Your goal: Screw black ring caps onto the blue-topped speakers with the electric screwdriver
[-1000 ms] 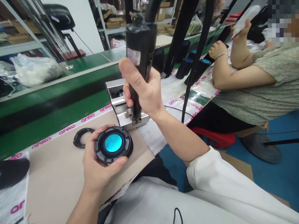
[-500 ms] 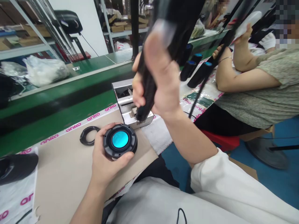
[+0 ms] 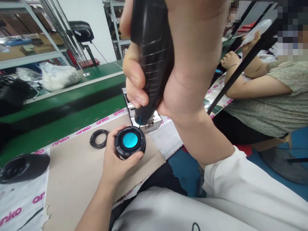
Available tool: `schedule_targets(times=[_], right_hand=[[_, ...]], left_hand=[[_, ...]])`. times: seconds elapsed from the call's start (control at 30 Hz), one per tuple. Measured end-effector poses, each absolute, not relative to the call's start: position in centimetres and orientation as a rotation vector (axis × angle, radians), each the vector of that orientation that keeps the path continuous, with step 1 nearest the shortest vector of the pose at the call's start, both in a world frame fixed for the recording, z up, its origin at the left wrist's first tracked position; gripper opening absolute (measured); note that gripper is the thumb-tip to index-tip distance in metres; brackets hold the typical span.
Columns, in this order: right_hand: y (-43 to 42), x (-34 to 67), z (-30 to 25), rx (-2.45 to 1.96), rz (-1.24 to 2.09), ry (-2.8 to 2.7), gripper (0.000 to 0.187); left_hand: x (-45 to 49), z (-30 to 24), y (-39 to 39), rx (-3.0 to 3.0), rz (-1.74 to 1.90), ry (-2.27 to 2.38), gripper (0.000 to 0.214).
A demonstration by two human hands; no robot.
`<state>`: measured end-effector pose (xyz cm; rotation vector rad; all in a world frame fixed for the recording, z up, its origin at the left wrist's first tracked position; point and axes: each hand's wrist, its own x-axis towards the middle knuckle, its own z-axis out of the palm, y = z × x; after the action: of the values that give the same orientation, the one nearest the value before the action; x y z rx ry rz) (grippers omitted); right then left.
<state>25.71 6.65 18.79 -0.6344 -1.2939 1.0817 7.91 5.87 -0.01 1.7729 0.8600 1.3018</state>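
My left hand [image 3: 120,160] is closed around a round black speaker [image 3: 130,154] with a shiny blue disc in its centre, its face turned up toward me. A black electric screwdriver [image 3: 154,64] is gripped in my right hand [image 3: 185,73], pointing down. Its thin bit meets the upper right part of the speaker's rim; whether it sits in a screw I cannot tell. Just left of my left hand, a loose black ring [image 3: 92,141] lies on the cardboard sheet [image 3: 74,179].
Behind the speaker stands a metal screw feeder box [image 3: 156,123]. A black cylindrical housing [image 3: 29,166] lies at the left. The green conveyor belt [image 3: 72,112] runs along the back, with a plastic bag [image 3: 59,75] beyond it. To the right, a co-worker's arms [image 3: 255,83] hold something white.
My right hand has brought the screwdriver from over the metal box toward me, its bit now at the speaker's rim. My left hand keeps its hold on the speaker.
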Motion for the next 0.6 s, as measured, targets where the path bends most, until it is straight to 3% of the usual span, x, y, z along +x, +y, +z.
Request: schedule_targets(times=[0.13, 0.3, 0.6], right_hand=[[6.1, 25.0, 19.2, -0.688, 1.050, -1.214, 0.062], [6.0, 24.6, 19.6, -0.731, 1.008, -1.263, 0.053], [7.1, 24.5, 19.0, -0.716, 1.084, -1.296, 0.053]], left_hand=[[7.9, 0.1, 5.9, 1.809, 1.308, 0.875, 0.075], [7.9, 0.3, 5.9, 1.826, 1.310, 0.877, 0.073], [8.0, 0.6, 5.7, 1.824, 1.290, 0.901, 0.073]])
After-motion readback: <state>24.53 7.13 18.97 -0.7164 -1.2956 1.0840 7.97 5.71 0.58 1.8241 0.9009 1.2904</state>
